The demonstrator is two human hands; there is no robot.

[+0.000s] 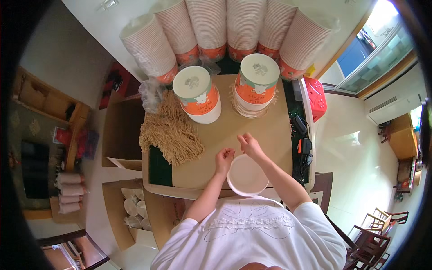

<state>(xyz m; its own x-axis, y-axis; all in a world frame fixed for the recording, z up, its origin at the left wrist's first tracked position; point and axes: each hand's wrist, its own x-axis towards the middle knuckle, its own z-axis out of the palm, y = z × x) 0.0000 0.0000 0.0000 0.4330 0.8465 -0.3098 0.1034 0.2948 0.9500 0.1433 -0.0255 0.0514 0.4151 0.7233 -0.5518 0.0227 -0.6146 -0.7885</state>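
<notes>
- Two tall tubs stand on the brown-topped surface (245, 132): the left tub (201, 101) and the right tub (258, 92).
- Both carry orange labels with dark and white lettering and a pale animal figure, below a green band; each round top bears a grey-green printed mark.
- Wrapped stacks of tubs (245, 27) behind show similar orange printing.
- A round white container (246, 174), plain inside, its mouth facing up, is at the near edge, against the shirt.
- Left hand (224, 158) and right hand (250, 146) hover by its far rim, apart from each other; each grip has curled fingers, but I cannot tell whether either clamps anything.
- Beige cords (168, 130) lie heaped left.
</notes>
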